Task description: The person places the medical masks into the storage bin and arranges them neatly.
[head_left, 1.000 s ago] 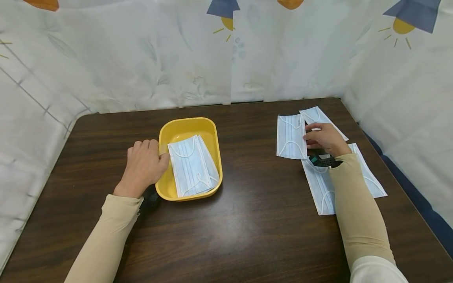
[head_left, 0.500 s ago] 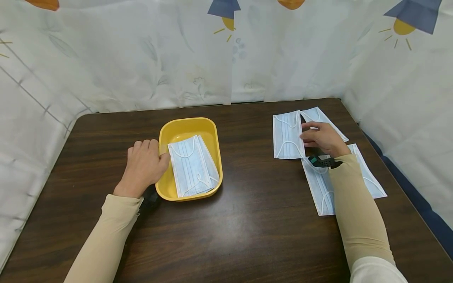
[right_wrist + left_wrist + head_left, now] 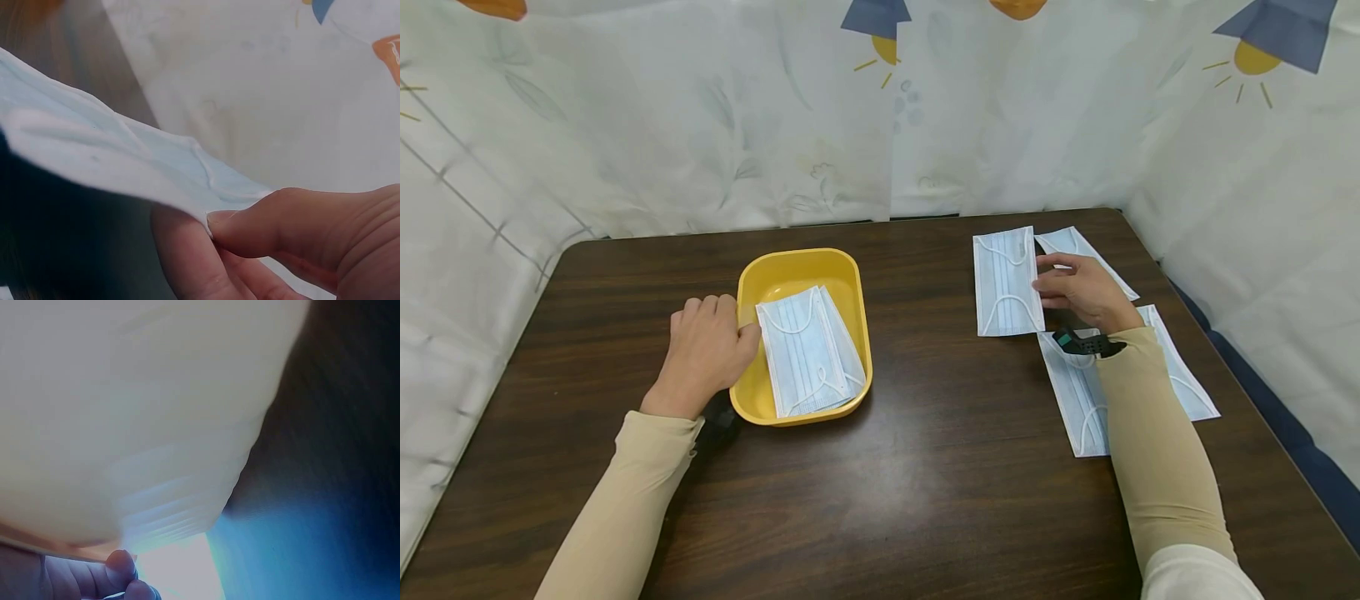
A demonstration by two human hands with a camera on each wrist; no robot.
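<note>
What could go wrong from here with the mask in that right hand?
The right hand pinches the pale blue pleated face mask by one edge only, so it might slip free.

More pale blue pleated masks cover much of the floor of the yellow round-cornered plastic tray, so another added there might end up askew.

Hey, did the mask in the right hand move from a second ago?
Yes. The mask in the right hand has moved a little left, toward the yellow tray, which stayed put in the head view.
</note>
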